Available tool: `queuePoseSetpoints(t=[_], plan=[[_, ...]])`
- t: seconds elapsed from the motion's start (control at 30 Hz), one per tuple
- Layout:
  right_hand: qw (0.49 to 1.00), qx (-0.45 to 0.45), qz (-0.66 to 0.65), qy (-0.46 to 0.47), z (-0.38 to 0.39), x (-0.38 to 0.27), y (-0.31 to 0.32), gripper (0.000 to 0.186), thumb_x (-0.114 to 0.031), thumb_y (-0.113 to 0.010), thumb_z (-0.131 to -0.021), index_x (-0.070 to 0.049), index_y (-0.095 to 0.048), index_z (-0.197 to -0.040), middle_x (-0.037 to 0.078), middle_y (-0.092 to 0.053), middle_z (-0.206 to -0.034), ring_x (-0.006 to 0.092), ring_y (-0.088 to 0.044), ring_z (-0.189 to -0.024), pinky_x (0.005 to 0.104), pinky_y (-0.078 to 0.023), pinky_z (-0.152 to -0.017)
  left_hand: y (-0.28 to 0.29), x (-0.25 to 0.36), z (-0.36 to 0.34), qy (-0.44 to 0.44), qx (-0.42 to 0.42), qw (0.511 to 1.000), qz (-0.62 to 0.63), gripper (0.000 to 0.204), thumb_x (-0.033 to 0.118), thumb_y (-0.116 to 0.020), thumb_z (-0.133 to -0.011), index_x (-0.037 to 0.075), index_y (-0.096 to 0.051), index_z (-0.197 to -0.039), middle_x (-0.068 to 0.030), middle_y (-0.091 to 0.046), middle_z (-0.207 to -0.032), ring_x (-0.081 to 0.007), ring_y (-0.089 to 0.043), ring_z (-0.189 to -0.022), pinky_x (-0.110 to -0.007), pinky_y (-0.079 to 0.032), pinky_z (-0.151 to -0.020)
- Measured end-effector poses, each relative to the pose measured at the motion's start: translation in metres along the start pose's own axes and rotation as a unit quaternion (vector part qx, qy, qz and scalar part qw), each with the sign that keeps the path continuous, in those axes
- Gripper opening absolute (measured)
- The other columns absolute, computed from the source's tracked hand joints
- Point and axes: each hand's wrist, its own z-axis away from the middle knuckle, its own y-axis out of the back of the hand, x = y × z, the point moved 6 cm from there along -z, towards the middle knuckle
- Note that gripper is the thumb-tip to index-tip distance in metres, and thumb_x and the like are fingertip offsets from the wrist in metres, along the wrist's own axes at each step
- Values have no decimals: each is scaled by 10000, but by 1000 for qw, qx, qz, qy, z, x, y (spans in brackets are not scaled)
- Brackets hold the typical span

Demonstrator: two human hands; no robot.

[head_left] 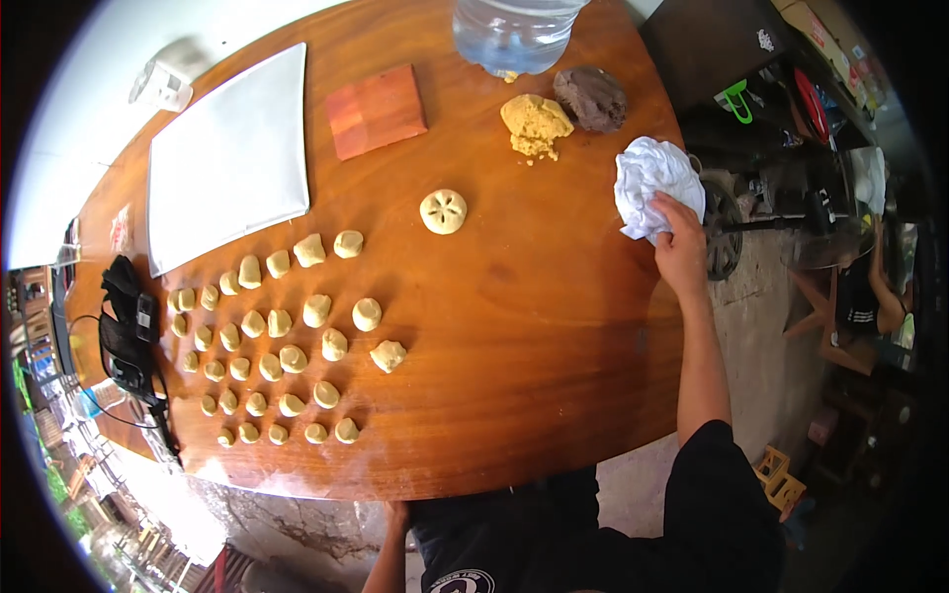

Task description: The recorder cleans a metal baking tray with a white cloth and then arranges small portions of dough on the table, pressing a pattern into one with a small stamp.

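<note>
At the table's right edge my right hand point(680, 242) grips a crumpled white cloth point(657, 178), its fingers pressed into the near side. My left hand point(396, 516) hangs low by the table's front edge; its fingers are hidden. On the wooden table point(524, 395), a round flattened piece of dough point(443, 211) with petal-like cuts lies alone near the middle. Several small dough balls point(316, 310) are spread in rows on the left. Beyond the cloth sit a crumbly yellow mass point(535, 124) and a dark brown lump point(591, 98), side by side.
A flat white sheet or tray point(232, 158) lies at the far left, beside a reddish wooden board point(376, 111). A big clear plastic water bottle point(516, 35) stands at the back. Black straps or a bag point(127, 341) rest along the left edge. Another person point(868, 287) is at far right.
</note>
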Motion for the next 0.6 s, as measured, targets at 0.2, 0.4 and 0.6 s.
queuePoseSetpoints(t=[0.2,0.4,0.6], plan=[[999,-25,11,37,3,4,4,396,83,-494,-778,-15,-664,-1121,169,-665,-1193,359,-614,-1110,402,-493,-955,-100,-45,-65,22,67,979,192,696,545,-478,-974,-46,-505,-1341,-182,-591,-1296,-312,-555,-1194,-422,-427,-1029],[996,-64,33,43,-5,20,0,384,45,-463,-820,-65,-708,-1095,238,-684,-971,381,-689,-914,382,-522,-824,-179,-104,-50,68,118,928,347,617,465,-550,-964,-41,-530,-1317,-164,-613,-1268,-297,-568,-1175,-405,-442,-998],[991,-47,13,128,7,35,19,432,82,-446,-832,-28,-645,-1199,231,-637,-1225,377,-604,-1154,368,-456,-1019,-101,-19,-149,176,82,839,508,519,375,-615,-934,11,-574,-1302,-222,-632,-1257,-386,-578,-1172,-434,-445,-1005]])
